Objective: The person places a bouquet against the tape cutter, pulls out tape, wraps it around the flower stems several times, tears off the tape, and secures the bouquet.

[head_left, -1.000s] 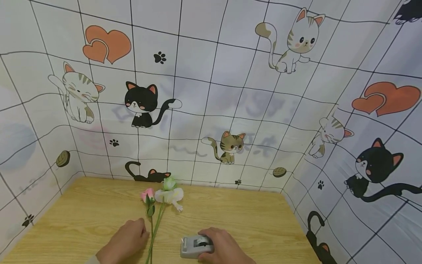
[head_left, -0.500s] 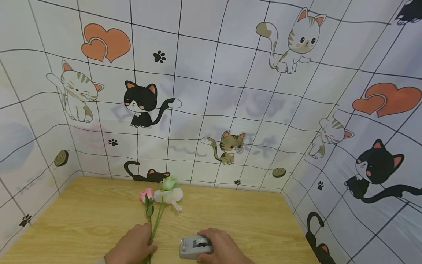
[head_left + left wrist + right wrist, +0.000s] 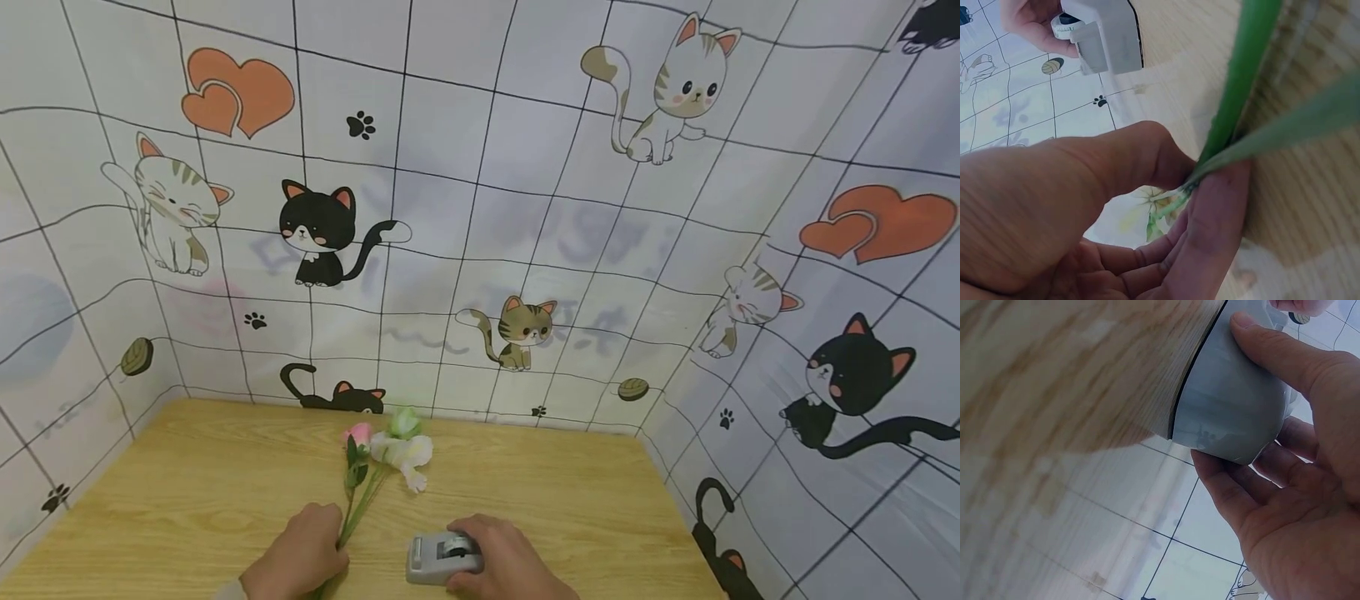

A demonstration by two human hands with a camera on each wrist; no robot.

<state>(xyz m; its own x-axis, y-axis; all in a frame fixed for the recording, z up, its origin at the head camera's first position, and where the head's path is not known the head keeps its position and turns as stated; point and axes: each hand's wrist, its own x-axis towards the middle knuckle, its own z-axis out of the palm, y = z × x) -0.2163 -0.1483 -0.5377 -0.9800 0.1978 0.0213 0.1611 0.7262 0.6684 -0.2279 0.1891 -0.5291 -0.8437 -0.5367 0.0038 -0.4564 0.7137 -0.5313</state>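
Three slender-stemmed flowers [image 3: 392, 451], smooth tape dispenser [image 3: 438, 559]

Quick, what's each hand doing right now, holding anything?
Left hand: closed, pinching the green flower stems.
Right hand: closed, gripping the grey tape dispenser.

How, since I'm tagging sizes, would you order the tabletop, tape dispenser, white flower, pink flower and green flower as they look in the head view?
1. Tabletop
2. Tape dispenser, partly covered
3. White flower
4. Pink flower and green flower: too alike to rank
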